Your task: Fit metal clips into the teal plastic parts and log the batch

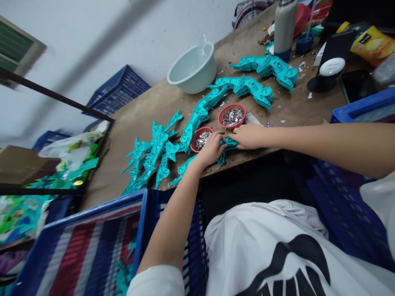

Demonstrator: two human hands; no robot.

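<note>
Right hand (248,137) on teal strip (228,144), edge-parallel

No text can be read clearly. The yellow snack bag (368,44) at the far right of the bench carries a dark label (366,39), its lettering too small to make out. The black print (290,267) on the white T-shirt (277,230) shows no legible letters.
</note>
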